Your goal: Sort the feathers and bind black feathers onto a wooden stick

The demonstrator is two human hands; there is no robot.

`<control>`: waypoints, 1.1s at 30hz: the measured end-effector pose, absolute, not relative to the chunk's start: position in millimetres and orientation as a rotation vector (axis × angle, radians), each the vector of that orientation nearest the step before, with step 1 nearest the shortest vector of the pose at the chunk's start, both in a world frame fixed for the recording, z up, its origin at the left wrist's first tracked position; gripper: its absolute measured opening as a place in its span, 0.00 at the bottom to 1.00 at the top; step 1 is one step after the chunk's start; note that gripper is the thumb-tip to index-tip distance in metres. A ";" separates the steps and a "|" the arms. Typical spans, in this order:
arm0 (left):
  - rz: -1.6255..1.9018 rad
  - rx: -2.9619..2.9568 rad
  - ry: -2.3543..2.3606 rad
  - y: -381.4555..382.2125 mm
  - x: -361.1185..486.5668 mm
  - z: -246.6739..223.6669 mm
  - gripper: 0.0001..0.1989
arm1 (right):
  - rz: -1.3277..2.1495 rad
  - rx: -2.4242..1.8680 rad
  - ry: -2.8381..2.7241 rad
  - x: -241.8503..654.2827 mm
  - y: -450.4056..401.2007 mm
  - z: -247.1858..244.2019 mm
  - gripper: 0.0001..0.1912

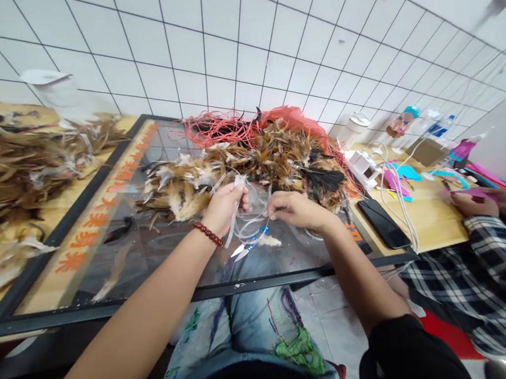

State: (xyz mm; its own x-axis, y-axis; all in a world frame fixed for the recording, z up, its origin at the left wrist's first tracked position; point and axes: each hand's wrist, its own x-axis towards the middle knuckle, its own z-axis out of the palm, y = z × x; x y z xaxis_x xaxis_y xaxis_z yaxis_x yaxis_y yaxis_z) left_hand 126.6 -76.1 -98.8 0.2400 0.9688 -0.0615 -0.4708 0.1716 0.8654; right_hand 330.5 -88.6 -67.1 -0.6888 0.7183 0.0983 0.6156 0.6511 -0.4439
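My left hand [226, 209], with a red bead bracelet at the wrist, is closed on a pale translucent strip [237, 217] near the middle of the black-framed glass panel [149, 255]. Just to its right, my right hand [296, 209] has thumb and fingertips pinched together beside loops of the same strip; whatever lies between them is too small to make out. Below the hands lie small scissors [244, 251] with blue handles, next to a pale feather [269, 240]. Brown, white and black feathers [221, 166] are heaped right behind both hands.
Bundled feathers [6, 163] cover the table at left. Red strings [220, 131] and a red bag [294, 118] lie behind the heap. At right are a phone [383, 222], white cables and coloured pieces. Another person's hands [478, 203] hold something pink.
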 end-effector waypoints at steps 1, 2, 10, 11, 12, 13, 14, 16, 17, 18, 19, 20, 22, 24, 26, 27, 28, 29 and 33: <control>1.152 0.876 0.761 -76.8 128.0 -99.5 0.10 | 0.448 -1.093 -2.595 326.4 -89.6 -60.7 0.10; 1.144 0.902 0.790 -77.4 129.4 -100.4 0.10 | 0.324 -1.120 -2.583 321.5 -90.0 -54.3 0.10; 1.135 0.917 0.852 -75.4 131.1 -107.2 0.16 | -0.410 -1.240 -2.648 282.3 -75.7 -37.0 0.12; 1.128 0.924 0.841 -75.0 130.6 -108.1 0.16 | -0.436 -1.234 -2.661 280.2 -73.6 -38.5 0.11; 1.122 0.930 0.829 -74.5 130.1 -109.2 0.17 | -0.454 -1.225 -2.667 278.8 -71.7 -40.4 0.11; 1.116 0.936 0.821 -74.1 129.8 -110.5 0.17 | -0.462 -1.213 -2.666 278.0 -70.2 -42.5 0.11; 1.114 0.939 0.816 -73.8 129.8 -111.9 0.18 | -0.461 -1.204 -2.660 277.7 -69.1 -44.9 0.11; 1.124 0.942 0.819 -73.3 130.0 -114.4 0.19 | -0.439 -1.198 -2.636 278.3 -67.8 -50.0 0.11; 1.131 0.946 0.825 -73.1 130.1 -115.3 0.20 | -0.420 -1.198 -2.620 279.1 -67.5 -52.8 0.11; 1.139 0.955 0.831 -72.9 130.1 -115.8 0.20 | -0.397 -1.195 -2.598 280.2 -67.3 -55.6 0.11; 1.142 0.964 0.839 -72.8 130.0 -116.0 0.19 | -0.371 -1.188 -2.570 281.6 -67.1 -58.6 0.11; 1.144 0.969 0.849 -72.6 129.8 -115.7 0.19 | -0.341 -1.177 -2.535 283.1 -66.9 -61.7 0.11; 1.153 0.964 0.882 -72.3 129.2 -114.4 0.17 | -0.270 -1.154 -2.461 286.2 -66.3 -68.0 0.12; 1.176 0.935 0.924 -72.3 128.9 -112.3 0.16 | -0.206 -1.129 -2.411 288.8 -65.8 -73.9 0.13; 1.195 0.902 0.965 -72.7 129.2 -109.7 0.14 | -0.165 -1.108 -2.398 290.4 -65.5 -78.9 0.13; 1.197 0.891 0.978 -73.1 129.6 -108.4 0.14 | -0.157 -1.100 -2.398 290.8 -65.5 -80.8 0.13; 1.190 0.882 0.987 -73.8 130.2 -107.2 0.13 | -0.158 -1.097 -2.400 290.9 -65.5 -82.4 0.13; 1.177 0.877 0.992 -74.5 130.8 -106.1 0.13 | -0.169 -1.099 -2.400 290.8 -65.5 -83.6 0.13; 1.128 0.905 0.973 -77.8 133.0 -104.4 0.14 | -0.270 -1.119 -2.401 290.1 -65.9 -84.9 0.13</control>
State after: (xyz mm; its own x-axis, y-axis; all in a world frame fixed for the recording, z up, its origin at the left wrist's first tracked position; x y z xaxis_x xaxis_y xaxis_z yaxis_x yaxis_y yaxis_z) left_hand 133.0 -77.8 -104.4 0.1444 0.9771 -0.1560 -0.2981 0.1933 0.9347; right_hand 290.1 -65.9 -84.9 -0.5543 0.6684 0.4960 0.7618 0.6475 -0.0213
